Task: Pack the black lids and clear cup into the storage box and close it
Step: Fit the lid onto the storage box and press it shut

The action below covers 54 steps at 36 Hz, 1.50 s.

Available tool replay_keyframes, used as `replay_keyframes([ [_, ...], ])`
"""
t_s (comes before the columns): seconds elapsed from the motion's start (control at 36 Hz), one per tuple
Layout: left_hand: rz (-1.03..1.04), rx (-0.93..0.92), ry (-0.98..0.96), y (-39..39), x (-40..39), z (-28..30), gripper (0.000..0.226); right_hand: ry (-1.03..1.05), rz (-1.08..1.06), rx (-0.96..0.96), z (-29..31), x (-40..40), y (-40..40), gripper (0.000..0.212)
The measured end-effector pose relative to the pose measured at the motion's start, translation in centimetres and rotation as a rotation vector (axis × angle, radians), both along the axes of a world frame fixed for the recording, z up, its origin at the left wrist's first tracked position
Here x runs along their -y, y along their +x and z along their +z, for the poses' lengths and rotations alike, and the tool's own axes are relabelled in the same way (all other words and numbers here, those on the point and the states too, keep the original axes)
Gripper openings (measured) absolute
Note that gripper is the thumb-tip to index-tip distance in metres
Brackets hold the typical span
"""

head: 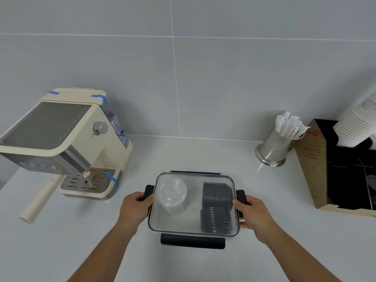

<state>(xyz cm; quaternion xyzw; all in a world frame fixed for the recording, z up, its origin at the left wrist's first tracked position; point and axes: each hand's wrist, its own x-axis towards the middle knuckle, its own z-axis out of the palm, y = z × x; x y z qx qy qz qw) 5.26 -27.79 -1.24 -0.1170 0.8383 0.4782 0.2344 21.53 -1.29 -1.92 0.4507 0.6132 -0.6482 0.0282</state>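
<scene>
A clear storage box point(193, 226) with its transparent lid on sits on the white counter in front of me. Through the lid I see the clear cup point(173, 194) lying on the left and two stacks of black lids point(217, 206) on the right. Black clip flaps stick out on all sides; the near one point(192, 242) is flipped outward. My left hand point(135, 208) grips the box's left side at the left clip. On the right side, my right hand point(252, 213) holds the box at the right clip.
A cream espresso machine point(67, 143) stands at the left with its handle point(38, 200) pointing toward me. A steel cup of wrapped straws point(278, 143) stands at the back right, beside a cardboard organiser point(317, 165) and stacked paper cups point(356, 127). A tiled wall runs behind.
</scene>
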Motion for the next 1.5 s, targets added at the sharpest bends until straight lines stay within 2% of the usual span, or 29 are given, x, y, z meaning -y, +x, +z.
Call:
replay_keyframes([
  [0.53, 0.038, -0.016, 0.077, -0.1, 0.1, -1.5, 0.009, 0.042, -0.030, -0.039, -1.9, -0.1, 0.0, 0.015],
  [0.67, 0.085, -0.010, 0.134, 0.2, 0.3, -1.7, 0.029, -0.025, -0.084, -0.067, -2.0, 0.2, 0.5, 0.017],
  [0.81, -0.014, -0.180, 0.009, 0.6, 0.4, -1.5, 0.036, -0.063, -0.158, -0.103, -1.9, 0.7, 0.5, 0.025],
  [0.86, -0.040, -0.210, -0.013, 0.7, 0.4, -1.5, 0.035, 0.002, -0.196, -0.111, -1.9, 1.1, 0.6, 0.031],
  [0.92, -0.062, -0.250, -0.033, 0.8, 0.5, -1.5, 0.030, 0.160, -0.196, -0.093, -2.0, 1.5, 0.7, 0.034],
  [1.03, -0.107, -0.291, -0.063, 1.1, 0.4, -1.7, 0.024, 0.383, -0.169, -0.097, -2.3, 2.6, 0.9, 0.027],
  [1.11, -0.121, -0.286, -0.085, 1.0, 0.4, -1.5, 0.025, 0.425, -0.158, -0.061, -2.3, 2.9, 0.9, 0.020],
  [1.28, -0.168, -0.318, -0.124, 0.9, 0.2, -1.4, 0.014, 0.484, -0.101, -0.051, -2.4, 2.6, 0.9, 0.009],
  [1.5, -0.126, -0.298, -0.078, 0.8, 0.2, -1.6, 0.016, 0.511, -0.027, -0.029, -2.1, 2.0, 0.7, 0.008],
])
